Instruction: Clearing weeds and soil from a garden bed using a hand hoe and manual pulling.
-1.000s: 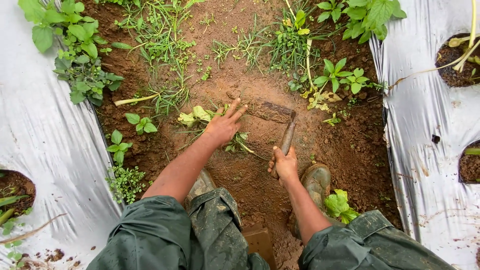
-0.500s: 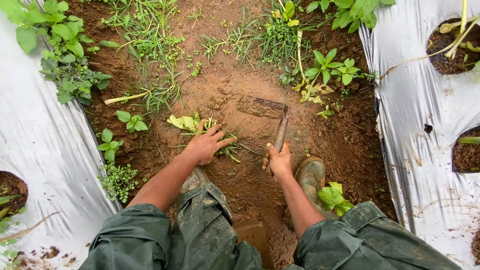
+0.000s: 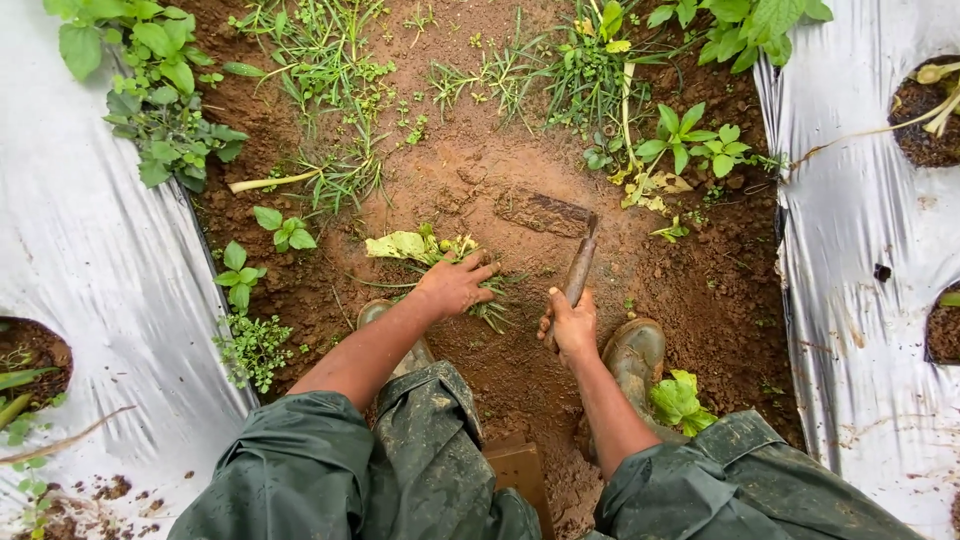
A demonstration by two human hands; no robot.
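Left hand: your left hand (image 3: 455, 285) presses down on a bunch of pulled weeds (image 3: 430, 250), fingers curled on the leaves.
Right hand: your right hand (image 3: 570, 325) is closed tight round the handle of a small hoe (image 3: 565, 230).
Hoe: its muddy blade lies flat on the brown soil (image 3: 480, 180), far of your hands.
Boots: one muddy boot (image 3: 635, 355) sits just right of your right hand.
Sides: shiny plastic sheet (image 3: 860, 230) covers the ground left and right.

The left hand (image 3: 455, 285) covers the base of the pulled weeds (image 3: 430, 247), so its grip on them cannot be judged. The hoe blade (image 3: 545, 212) lies caked in soil, its edge indistinct. Trouser legs (image 3: 430, 460) and the silver plastic sheets (image 3: 870, 250) run off the frame; the left boot (image 3: 385, 325) is mostly hidden.
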